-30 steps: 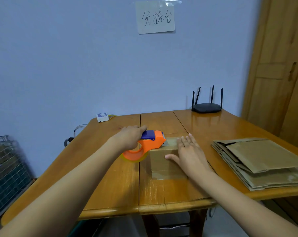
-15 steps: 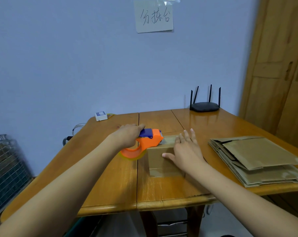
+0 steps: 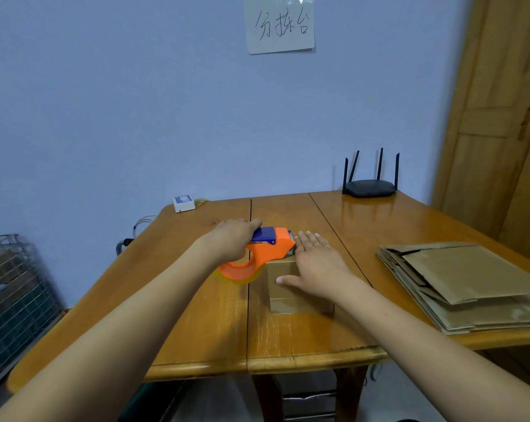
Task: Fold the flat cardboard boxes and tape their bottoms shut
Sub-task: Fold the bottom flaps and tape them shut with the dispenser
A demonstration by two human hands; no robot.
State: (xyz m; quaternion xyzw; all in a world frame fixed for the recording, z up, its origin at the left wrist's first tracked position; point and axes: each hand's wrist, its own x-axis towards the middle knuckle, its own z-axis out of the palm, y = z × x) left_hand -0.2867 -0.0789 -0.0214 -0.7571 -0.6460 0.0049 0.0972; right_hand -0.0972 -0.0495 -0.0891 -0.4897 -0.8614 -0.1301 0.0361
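A small folded cardboard box (image 3: 283,295) stands on the wooden table (image 3: 203,324) near its middle. My left hand (image 3: 231,240) grips an orange and blue tape dispenser (image 3: 259,257) whose head rests on the far left part of the box's top. My right hand (image 3: 317,266) lies flat on the box top with fingers spread, pressing it down and hiding most of the top face. Clear tape shows on the box's near side. A stack of flat cardboard boxes (image 3: 470,284) lies on the table to the right.
A black router (image 3: 370,187) with antennas stands at the table's far right. A small white device (image 3: 183,203) sits at the far left edge by the blue wall. A wire cage (image 3: 11,300) is on the floor left. A wooden wardrobe (image 3: 507,117) stands right.
The tape dispenser and my left hand have moved slightly away from me along the box top. My right hand has stayed flat on the box, sliding a little farther.
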